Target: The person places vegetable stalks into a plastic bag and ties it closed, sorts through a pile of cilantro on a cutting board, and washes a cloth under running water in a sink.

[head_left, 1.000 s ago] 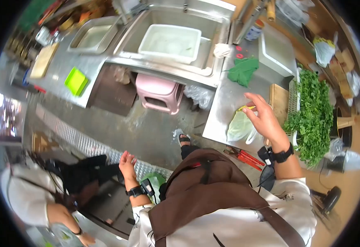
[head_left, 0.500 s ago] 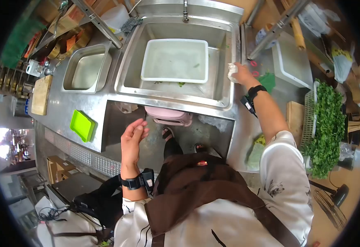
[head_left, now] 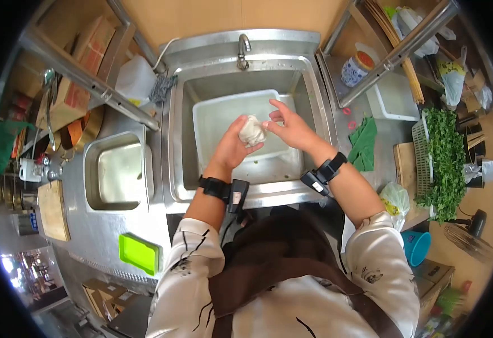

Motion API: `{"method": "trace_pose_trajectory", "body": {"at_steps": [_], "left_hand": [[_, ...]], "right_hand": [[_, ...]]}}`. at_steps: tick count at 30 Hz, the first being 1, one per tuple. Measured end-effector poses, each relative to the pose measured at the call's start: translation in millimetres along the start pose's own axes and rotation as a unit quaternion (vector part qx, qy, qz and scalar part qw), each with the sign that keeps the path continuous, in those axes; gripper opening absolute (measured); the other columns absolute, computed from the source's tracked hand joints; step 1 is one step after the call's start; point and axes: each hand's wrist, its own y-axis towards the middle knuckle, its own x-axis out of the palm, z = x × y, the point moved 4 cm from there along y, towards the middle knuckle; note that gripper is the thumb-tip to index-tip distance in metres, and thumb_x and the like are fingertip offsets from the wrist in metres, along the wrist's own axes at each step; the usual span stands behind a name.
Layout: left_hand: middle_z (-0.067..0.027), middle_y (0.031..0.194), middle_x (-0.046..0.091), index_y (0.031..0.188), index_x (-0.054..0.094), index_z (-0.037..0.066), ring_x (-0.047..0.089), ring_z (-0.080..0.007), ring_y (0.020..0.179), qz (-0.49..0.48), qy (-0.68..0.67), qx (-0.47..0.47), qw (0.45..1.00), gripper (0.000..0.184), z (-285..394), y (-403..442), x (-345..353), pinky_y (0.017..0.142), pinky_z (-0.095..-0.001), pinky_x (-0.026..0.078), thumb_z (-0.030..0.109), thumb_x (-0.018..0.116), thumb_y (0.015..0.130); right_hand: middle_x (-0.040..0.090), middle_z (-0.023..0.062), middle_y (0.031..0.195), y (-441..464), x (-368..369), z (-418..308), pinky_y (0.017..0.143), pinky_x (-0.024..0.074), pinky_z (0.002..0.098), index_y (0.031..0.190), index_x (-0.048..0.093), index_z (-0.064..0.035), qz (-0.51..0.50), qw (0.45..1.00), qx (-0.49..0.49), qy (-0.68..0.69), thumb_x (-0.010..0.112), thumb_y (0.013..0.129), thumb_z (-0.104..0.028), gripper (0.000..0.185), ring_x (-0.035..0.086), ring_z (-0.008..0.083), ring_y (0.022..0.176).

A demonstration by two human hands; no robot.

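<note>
The left hand (head_left: 231,151) cradles a crumpled white cloth (head_left: 252,132); the right hand (head_left: 294,132), fingers loosely parted, has its thumb at the cloth's edge. Below them: a white rectangular plastic tub (head_left: 211,117) in a stainless-steel sink (head_left: 207,89), metal counter (head_left: 103,230) leftward, tan wall (head_left: 201,16) beyond.

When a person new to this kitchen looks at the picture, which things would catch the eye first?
Probably first the crumpled white cloth in the left hand, above the sink, with the right hand close beside it. Next, the bright green tray on the counter to the left, and the big heap of leafy greens at the far right.
</note>
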Motion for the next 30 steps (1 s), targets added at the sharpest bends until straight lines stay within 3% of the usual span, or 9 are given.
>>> {"method": "trace_pose_trajectory", "body": {"at_steps": [9, 13, 17, 19, 22, 24, 26, 28, 30], "left_hand": [[-0.0031, 0.112, 0.054, 0.118, 0.045, 0.014, 0.051, -0.019, 0.103, 0.17, 0.0, 0.058, 0.984, 0.034, 17, 58, -46, 0.085, -0.0357, 0.04, 0.028, 0.05, 0.088], [-0.0074, 0.115, 0.051, 0.121, 0.043, 0.008, 0.048, -0.0212, 0.106, 0.164, 0.043, 0.136, 0.976, 0.037, 22, 105, -86, 0.092, -0.039, 0.036, 0.023, 0.049, 0.088], [-0.0097, 0.111, 0.052, 0.115, 0.045, 0.002, 0.049, -0.0232, 0.105, 0.165, -0.019, 0.165, 0.972, 0.034, 24, 137, -86, 0.092, -0.0403, 0.037, 0.022, 0.048, 0.088], [-0.0096, 0.11, 0.052, 0.113, 0.046, 0.003, 0.049, -0.0232, 0.105, 0.176, -0.056, 0.152, 0.971, 0.032, 24, 150, -76, 0.091, -0.0394, 0.038, 0.023, 0.047, 0.088], [-0.0098, 0.108, 0.054, 0.108, 0.048, 0.003, 0.051, -0.0237, 0.102, 0.183, -0.136, 0.126, 0.965, 0.029, 19, 164, -53, 0.089, -0.0384, 0.04, 0.024, 0.044, 0.089], [-0.01, 0.105, 0.055, 0.106, 0.049, 0.004, 0.052, -0.0242, 0.1, 0.184, -0.181, 0.115, 0.959, 0.028, 7, 177, -55, 0.087, -0.0381, 0.041, 0.025, 0.043, 0.089], [-0.01, 0.099, 0.057, 0.104, 0.051, 0.004, 0.055, -0.0245, 0.094, 0.241, -0.069, 0.121, 0.96, 0.03, -9, 191, -81, 0.086, -0.0374, 0.042, 0.028, 0.038, 0.09], [-0.009, 0.101, 0.056, 0.103, 0.052, 0.005, 0.055, -0.0234, 0.091, 0.224, -0.013, 0.092, 0.97, 0.031, -30, 219, -141, 0.086, -0.0365, 0.042, 0.031, 0.041, 0.09], [-0.0079, 0.102, 0.055, 0.103, 0.053, 0.006, 0.056, -0.0223, 0.089, 0.203, 0.041, 0.066, 0.976, 0.032, -30, 221, -154, 0.086, -0.0355, 0.041, 0.033, 0.043, 0.09]], "right_hand": [[0.035, 0.0211, 0.134, 170, 20, 35, 0.104, 0.0248, 0.0342, 0.133, 0.029, -0.0014, 0.128, 0.982, -0.137, 0.033, 0.048, 0.088, -0.021, 0.053, 0.031, 0.0313, 0.127], [0.043, 0.0162, 0.129, 197, 57, 45, 0.101, 0.0302, 0.0328, 0.131, 0.034, -0.0036, -0.032, 0.988, -0.151, 0.012, 0.046, 0.088, -0.015, 0.046, 0.04, 0.0264, 0.121], [0.049, 0.0129, 0.124, 177, 53, 83, 0.098, 0.0336, 0.0315, 0.13, 0.037, -0.0045, -0.052, 0.981, -0.137, 0.128, 0.047, 0.089, -0.016, 0.043, 0.044, 0.0241, 0.117], [0.053, 0.0092, 0.118, 163, 46, 116, 0.092, 0.0385, 0.0325, 0.128, 0.041, -0.0069, 0.0, 0.91, 0.124, 0.395, 0.049, 0.089, -0.018, 0.042, 0.05, 0.0205, 0.107], [0.055, 0.0073, 0.109, 144, 57, 130, 0.083, 0.043, 0.0323, 0.124, 0.045, -0.0082, 0.115, 0.84, 0.296, 0.439, 0.053, 0.088, -0.02, 0.039, 0.054, 0.0177, 0.094], [0.055, 0.0084, 0.107, 152, 67, 138, 0.081, 0.0431, 0.0313, 0.12, 0.047, -0.0055, 0.069, 0.805, 0.275, 0.521, 0.053, 0.087, -0.02, 0.036, 0.054, 0.0174, 0.093], [0.056, 0.0095, 0.105, 159, 84, 139, 0.08, 0.0431, 0.0303, 0.115, 0.05, -0.0029, 0.018, 0.761, 0.25, 0.598, 0.054, 0.086, -0.021, 0.035, 0.054, 0.0172, 0.091], [0.053, 0.0091, 0.105, 156, 90, 136, 0.083, 0.0413, 0.0288, 0.108, 0.052, -0.0033, 0.156, 0.858, 0.181, 0.455, 0.053, 0.084, -0.021, 0.03, 0.051, 0.0191, 0.096], [0.051, 0.0096, 0.108, 141, 100, 112, 0.086, 0.0396, 0.0297, 0.109, 0.052, -0.0035, 0.133, 0.866, 0.164, 0.453, 0.052, 0.082, -0.02, 0.032, 0.049, 0.0205, 0.1]]}}
